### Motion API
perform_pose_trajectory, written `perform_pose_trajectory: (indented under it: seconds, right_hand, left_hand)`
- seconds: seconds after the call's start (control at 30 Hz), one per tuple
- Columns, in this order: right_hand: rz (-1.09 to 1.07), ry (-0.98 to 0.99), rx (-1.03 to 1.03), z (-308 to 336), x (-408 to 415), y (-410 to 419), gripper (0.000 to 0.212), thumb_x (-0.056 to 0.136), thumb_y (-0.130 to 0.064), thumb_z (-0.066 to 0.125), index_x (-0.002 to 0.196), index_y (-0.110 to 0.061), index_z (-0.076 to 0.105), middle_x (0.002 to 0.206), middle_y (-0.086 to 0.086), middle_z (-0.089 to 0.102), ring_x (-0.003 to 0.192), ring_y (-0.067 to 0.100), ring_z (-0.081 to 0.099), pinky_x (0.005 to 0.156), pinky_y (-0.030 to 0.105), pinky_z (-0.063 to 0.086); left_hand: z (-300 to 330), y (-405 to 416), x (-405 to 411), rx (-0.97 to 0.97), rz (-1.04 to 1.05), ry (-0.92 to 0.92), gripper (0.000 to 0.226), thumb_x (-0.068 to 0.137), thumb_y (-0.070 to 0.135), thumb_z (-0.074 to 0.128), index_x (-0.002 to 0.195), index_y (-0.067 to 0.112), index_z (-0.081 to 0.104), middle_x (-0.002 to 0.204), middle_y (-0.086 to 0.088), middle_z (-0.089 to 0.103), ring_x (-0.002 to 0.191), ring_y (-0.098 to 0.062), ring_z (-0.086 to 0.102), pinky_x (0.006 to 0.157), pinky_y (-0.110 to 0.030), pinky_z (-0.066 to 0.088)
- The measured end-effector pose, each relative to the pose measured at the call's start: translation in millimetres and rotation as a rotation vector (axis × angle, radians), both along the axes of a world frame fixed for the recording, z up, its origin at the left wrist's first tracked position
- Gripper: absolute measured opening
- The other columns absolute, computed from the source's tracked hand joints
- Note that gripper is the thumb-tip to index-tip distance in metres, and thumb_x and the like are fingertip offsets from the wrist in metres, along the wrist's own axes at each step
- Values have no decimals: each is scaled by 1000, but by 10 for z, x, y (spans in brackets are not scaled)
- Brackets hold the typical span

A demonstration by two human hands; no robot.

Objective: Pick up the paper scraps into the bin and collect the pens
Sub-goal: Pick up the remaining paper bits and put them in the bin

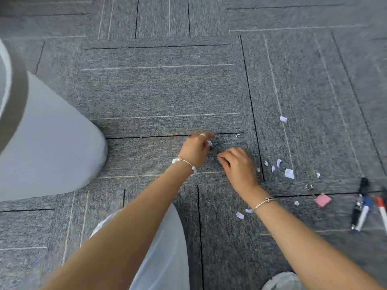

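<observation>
My left hand [195, 148] is low over the grey carpet, its fingers closed on a small white paper scrap [209, 143]. Just to its right, my right hand [238, 164] pinches its fingertips together at the carpet, where a tiny pale bit shows. Several white scraps lie to the right, the biggest [289, 173] near a smaller one [279, 162], another farther off [283, 119] and one by my right wrist [240, 215]. A white bin [52, 132] with a dark rim [14, 105] stands at the left. At the right edge lie a black pen [359, 204], a blue marker [364, 214] and a red marker [382, 210].
A pink tag [323, 200] on a metal key ring [310, 186] lies left of the pens. My pale trouser leg [165, 248] sits under my left forearm, and a shoe [282, 281] shows at the bottom edge. Grey carpet tiles stretch ahead.
</observation>
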State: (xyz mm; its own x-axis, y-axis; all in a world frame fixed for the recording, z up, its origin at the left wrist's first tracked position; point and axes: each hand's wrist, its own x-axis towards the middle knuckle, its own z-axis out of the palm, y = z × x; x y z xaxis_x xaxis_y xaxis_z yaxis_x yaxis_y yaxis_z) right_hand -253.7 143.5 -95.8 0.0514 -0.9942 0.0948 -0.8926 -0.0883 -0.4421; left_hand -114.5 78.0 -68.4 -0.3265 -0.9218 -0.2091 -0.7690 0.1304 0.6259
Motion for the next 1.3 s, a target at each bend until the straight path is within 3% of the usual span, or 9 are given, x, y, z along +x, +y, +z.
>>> perform_pose_trajectory:
  seconds: [0.2, 0.3, 0.43, 0.63, 0.7, 0.87, 0.97, 1.1, 1.3]
  right_hand:
    - [-3, -66, 82, 9, -15, -67, 12, 85, -14, 59, 92, -6, 63, 90, 5, 60, 88, 17, 51, 77, 22, 42]
    - [-70, -105, 37, 67, -124, -83, 12, 86, -16, 56, 90, -7, 63, 88, 4, 58, 85, 13, 47, 73, 18, 34]
    - [-200, -130, -34, 108, -373, -226, 14, 86, -18, 56, 87, -7, 64, 84, 6, 59, 82, 18, 50, 65, 20, 35]
    - [-198, -61, -5, -5, -466, -504, 15, 83, -20, 63, 91, -9, 67, 86, 6, 63, 83, 20, 55, 64, 18, 36]
    - [-195, -43, -35, -57, -481, -508, 15, 80, -20, 65, 90, -9, 68, 84, 6, 64, 82, 22, 55, 64, 20, 37]
    - [-174, -41, -109, -110, -475, -423, 15, 79, -14, 68, 91, -6, 69, 83, 7, 63, 80, 24, 52, 69, 19, 36]
    - [-154, -47, -100, -87, -463, -469, 10, 79, -8, 66, 87, -2, 67, 81, 10, 62, 78, 25, 54, 68, 24, 42]
    - [-129, -50, -57, -40, -546, -512, 9, 84, -11, 60, 86, -2, 64, 83, 12, 59, 80, 25, 53, 70, 22, 38]
    - [-358, -11, -152, 155, -1153, -590, 17, 88, -16, 55, 95, -5, 64, 92, 12, 59, 89, 26, 52, 71, 19, 33]
  left_hand:
    - [-132, 54, -68, -68, 82, -18, 25, 87, 13, 57, 111, 10, 63, 105, -10, 59, 89, -24, 59, 86, -29, 48]
    - [-147, 67, -80, -99, 103, -63, 20, 87, 14, 57, 104, 7, 65, 102, -11, 58, 86, -25, 58, 80, -31, 50]
    - [-184, 113, -125, -147, 151, -39, 16, 87, 8, 55, 100, 4, 65, 98, -13, 57, 82, -28, 57, 69, -27, 44]
    - [-190, 145, -145, -211, 150, -43, 14, 87, 5, 55, 95, 0, 64, 114, -16, 50, 79, -25, 55, 72, -32, 50]
    - [-187, 135, -147, -234, 119, -48, 12, 85, 4, 57, 93, 0, 66, 106, -15, 58, 84, -29, 57, 73, -32, 49]
    - [-210, 57, -160, -306, 87, -52, 8, 78, 2, 64, 85, 0, 68, 82, -16, 64, 73, -30, 59, 65, -24, 39]
    - [-222, 58, -171, -317, 93, -35, 8, 79, 2, 63, 86, 0, 68, 81, -16, 64, 72, -31, 59, 63, -25, 40]
    - [-234, 102, -172, -364, 100, -81, 6, 79, 3, 64, 85, 3, 66, 79, -13, 63, 67, -30, 59, 51, -24, 39]
    - [-224, 163, -199, -360, 126, -23, 10, 75, -8, 64, 82, -1, 67, 81, -16, 64, 71, -32, 60, 58, -25, 39]
